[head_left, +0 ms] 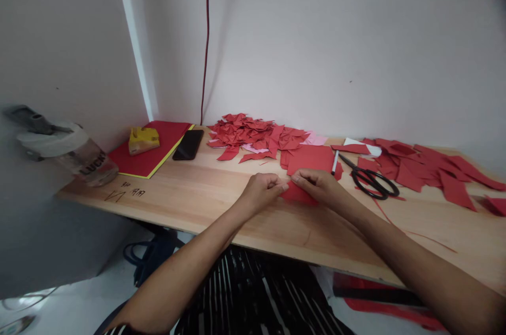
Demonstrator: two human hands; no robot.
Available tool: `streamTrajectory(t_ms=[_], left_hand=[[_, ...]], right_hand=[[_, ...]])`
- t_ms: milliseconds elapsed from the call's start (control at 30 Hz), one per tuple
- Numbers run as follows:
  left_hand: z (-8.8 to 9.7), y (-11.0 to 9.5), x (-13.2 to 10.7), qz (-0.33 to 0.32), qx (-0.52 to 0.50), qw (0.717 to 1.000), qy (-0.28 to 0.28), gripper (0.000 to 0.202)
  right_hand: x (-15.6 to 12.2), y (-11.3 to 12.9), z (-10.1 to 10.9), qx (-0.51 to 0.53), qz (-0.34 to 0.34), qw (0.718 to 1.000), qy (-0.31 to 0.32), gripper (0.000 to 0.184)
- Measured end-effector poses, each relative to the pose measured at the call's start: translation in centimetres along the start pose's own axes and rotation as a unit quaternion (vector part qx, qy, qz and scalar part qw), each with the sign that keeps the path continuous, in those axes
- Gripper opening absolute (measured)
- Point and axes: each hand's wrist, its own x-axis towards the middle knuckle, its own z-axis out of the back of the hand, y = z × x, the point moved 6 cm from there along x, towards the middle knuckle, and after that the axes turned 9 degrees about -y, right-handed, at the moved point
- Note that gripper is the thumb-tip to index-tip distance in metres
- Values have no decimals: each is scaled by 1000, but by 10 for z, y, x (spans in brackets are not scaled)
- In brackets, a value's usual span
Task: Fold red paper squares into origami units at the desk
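Between my two hands is a small piece of red paper (299,194), held just above the front half of the wooden table. My left hand (262,190) pinches its left edge between thumb and curled fingers. At its upper edge, my right hand (315,183) grips the paper with thumb and fingertips, covering part of it. Right behind the hands lies a stack of red paper squares (310,158). A white pen (335,162) rests at the stack's right side, and black-handled scissors (373,181) lie farther right with their blades pointing away.
A heap of folded red paper pieces (253,134) lies against the wall; red scraps (419,163) spread at right. On the left are a black phone (188,145), a yellow box (144,141) on red sheets (166,134), and a clear bottle (89,163). The wooden table (190,192) ends near my lap.
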Motion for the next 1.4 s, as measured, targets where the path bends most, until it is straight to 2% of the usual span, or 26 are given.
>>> streamTrajectory(t_ms=[200,433,567,700,833,1167,1400], left_hand=[[1,-3,0,-7,8,1000,-6,38],[5,3,2,-1,-15,1000,-21,41],[2,5,0,15,-48,999,-2,38],[4,6,1,31,-66,997,-19,40],[6,8,1,46,-109,993,-27,42],[5,3,-2,85,-232,969,-16,47],[5,4,-1,94,-258,962,-13,47]], right_hand=[[0,-6,6,-3,-15,999,-31,50],[-2,-6,5,35,-55,998,5,53],[-3,-5,10,49,-67,997,-8,55],[-2,-8,11,63,-77,995,-12,58],[-5,-8,8,90,-84,992,1,53],[-8,-6,2,231,-119,965,28,51],[-9,-9,-4,286,-129,949,35,49]])
